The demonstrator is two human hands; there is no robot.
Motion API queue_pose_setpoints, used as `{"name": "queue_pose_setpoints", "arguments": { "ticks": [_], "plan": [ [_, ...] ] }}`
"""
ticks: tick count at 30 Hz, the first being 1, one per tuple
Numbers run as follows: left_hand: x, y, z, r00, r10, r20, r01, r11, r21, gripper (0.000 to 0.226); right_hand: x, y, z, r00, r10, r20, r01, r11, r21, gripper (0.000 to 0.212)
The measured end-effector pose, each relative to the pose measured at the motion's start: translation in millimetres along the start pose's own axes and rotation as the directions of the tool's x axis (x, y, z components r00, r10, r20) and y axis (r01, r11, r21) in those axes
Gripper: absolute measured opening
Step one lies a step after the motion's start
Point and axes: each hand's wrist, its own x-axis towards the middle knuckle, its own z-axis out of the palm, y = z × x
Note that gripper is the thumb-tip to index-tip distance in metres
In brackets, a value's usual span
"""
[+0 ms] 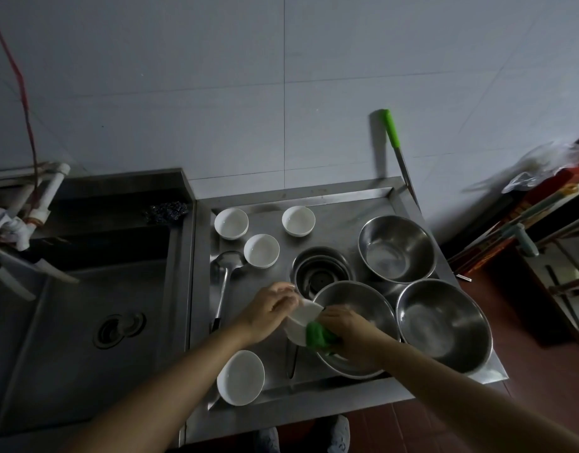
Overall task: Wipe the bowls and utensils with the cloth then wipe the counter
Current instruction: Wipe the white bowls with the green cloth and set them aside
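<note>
Above the steel counter (363, 199), my left hand (269, 309) grips a small white bowl (301, 323) by its rim, tilted on its side. My right hand (345, 325) holds a green cloth (318, 335) pressed against the bowl's lower edge. Three more white bowls (231, 223) (298, 220) (261, 250) stand at the back of the counter, and another white bowl (240, 377) sits near the front edge. A steel ladle (224, 273) lies at the left side of the counter.
Three large steel bowls (396, 248) (443, 325) (363, 305) fill the counter's right half, with a drain hole (322, 271) in the middle. A deep sink (85, 289) lies left, holding a steel scourer (166, 210). A green-handled knife (396, 145) leans on the wall.
</note>
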Motion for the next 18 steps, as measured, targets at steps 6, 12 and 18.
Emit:
{"name": "queue_pose_setpoints", "arguments": {
  "ticks": [6, 12, 18],
  "plan": [
    [-3.4, -4.5, -10.1, 0.974, -0.129, 0.184, 0.161, 0.972, -0.171, 0.026, -2.0, -1.7, -12.6, 0.913, 0.372, 0.168, -0.394, 0.694, 0.602, 0.023],
    [-6.3, -10.0, 10.8, 0.953, -0.287, 0.102, 0.302, 0.852, -0.429, 0.051, -2.2, 0.5, -0.6, 0.768, 0.637, 0.076, -0.211, 0.139, 0.968, 0.019],
    [1.6, 5.7, 35.0, 0.906, -0.422, -0.029, 0.364, 0.812, -0.455, 0.027, 0.6, -13.2, 20.7, 0.782, 0.600, 0.171, -0.211, -0.002, 0.977, 0.043]
  ]
}}
